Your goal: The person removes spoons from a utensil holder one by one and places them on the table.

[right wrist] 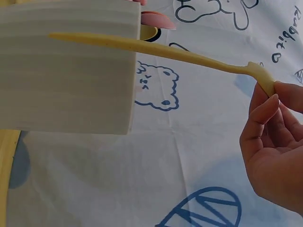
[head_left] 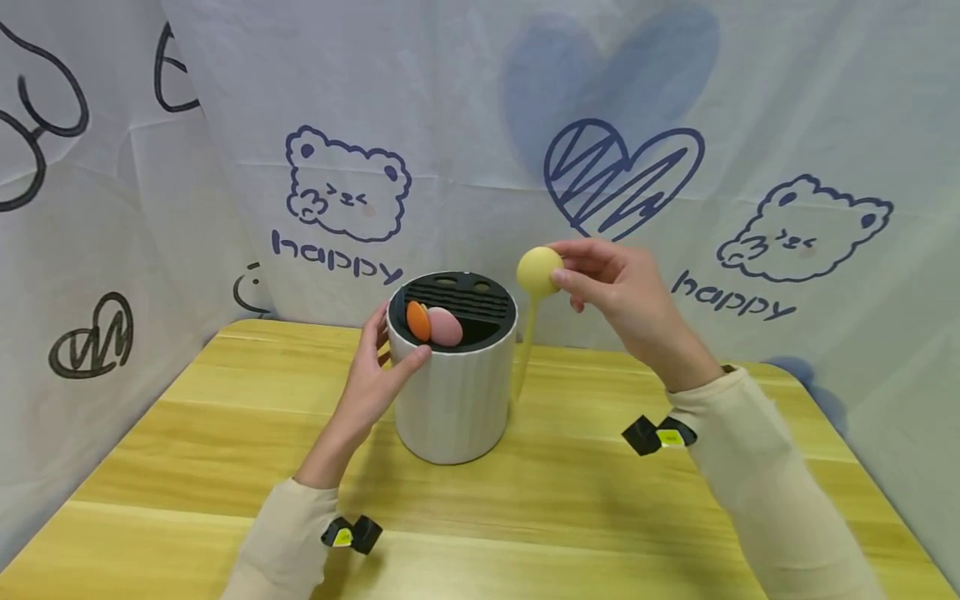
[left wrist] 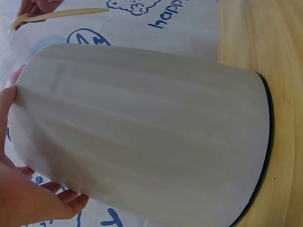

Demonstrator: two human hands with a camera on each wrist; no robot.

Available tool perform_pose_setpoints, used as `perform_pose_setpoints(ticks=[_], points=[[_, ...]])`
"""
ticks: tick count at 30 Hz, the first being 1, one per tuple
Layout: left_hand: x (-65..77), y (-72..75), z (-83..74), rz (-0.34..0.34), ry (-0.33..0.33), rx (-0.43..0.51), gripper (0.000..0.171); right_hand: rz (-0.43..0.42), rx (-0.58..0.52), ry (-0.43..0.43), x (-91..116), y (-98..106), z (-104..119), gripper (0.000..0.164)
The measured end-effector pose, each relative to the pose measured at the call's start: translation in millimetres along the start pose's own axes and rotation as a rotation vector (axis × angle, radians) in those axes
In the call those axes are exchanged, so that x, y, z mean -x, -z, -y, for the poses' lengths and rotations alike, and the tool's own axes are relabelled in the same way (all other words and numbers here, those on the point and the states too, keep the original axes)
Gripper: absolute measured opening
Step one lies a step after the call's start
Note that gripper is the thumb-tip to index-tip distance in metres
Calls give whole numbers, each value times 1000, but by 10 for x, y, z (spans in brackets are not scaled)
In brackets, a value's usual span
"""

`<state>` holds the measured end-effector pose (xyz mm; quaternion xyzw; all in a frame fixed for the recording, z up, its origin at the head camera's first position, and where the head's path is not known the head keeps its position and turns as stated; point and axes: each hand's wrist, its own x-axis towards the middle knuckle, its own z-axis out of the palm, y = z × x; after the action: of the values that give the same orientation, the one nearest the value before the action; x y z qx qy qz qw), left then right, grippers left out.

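Cream sleeve [head_left: 281, 533] at lower left of the frame, leading up to a left hand [head_left: 371, 367] around the left side of a ribbed white holder [head_left: 453, 408], thumb at the near rim, fingers bent round the wall. Upright on the wood-grain desk [head_left: 600, 500], just left of centre; probably rigid, smooth, best steadied near the rim. In its black top, an orange utensil head [head_left: 417, 321] and, just right, a pink utensil head [head_left: 446, 327]. Next, right of the holder near mid-frame, a raised yellow spoon [head_left: 537, 273], bowl up, long handle slanting down outside the wall. At centre right, a right hand [head_left: 626, 292], thumb and fingers pinching the bowl's edge. Likely light, slightly springy, hardly fragile; better control probably from a hold midway along the handle.
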<state>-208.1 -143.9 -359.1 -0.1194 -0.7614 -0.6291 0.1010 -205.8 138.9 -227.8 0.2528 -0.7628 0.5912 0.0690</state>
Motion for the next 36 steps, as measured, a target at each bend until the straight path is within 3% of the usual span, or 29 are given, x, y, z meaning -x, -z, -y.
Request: perform_pose_setpoints(ticks=[20, 36], points=[[2, 22, 6, 3, 1, 1, 80, -22, -87, -70, 211, -112, -594, 32], [-3, 7, 16, 4, 1, -5, 80, 20, -105, -273, 377, -171, -1007, 51]])
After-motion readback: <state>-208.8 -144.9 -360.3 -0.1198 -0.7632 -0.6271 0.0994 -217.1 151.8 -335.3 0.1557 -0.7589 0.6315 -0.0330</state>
